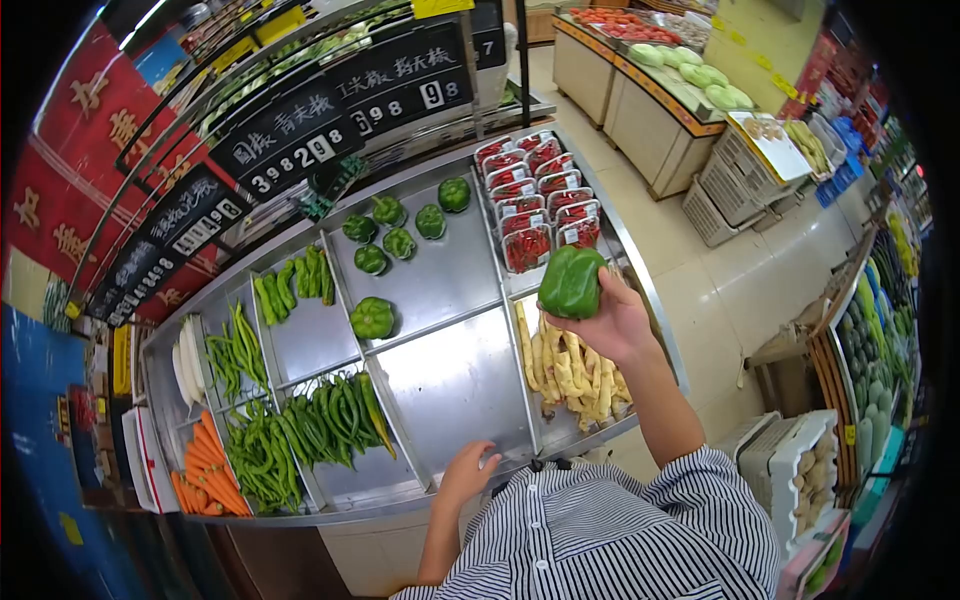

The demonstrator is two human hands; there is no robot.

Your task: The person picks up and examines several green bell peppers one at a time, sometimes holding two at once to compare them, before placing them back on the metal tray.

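Right hand (624, 322) is clamped around one green bell pepper (568, 283) above the display stand (455, 385); left hand (466, 474), digits apart, holds nothing visible at the display stand's near edge. Step in hand: apparently handling the green bell pepper; next move likely calls for steady grip

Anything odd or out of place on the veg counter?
Nothing visibly spilled. Slightly odd: one yellowish chili beside dark green chilies, an obvious colour mismatch. Also, one loose bell pepper sits near its compartment's front divider, apart from the cluster behind.
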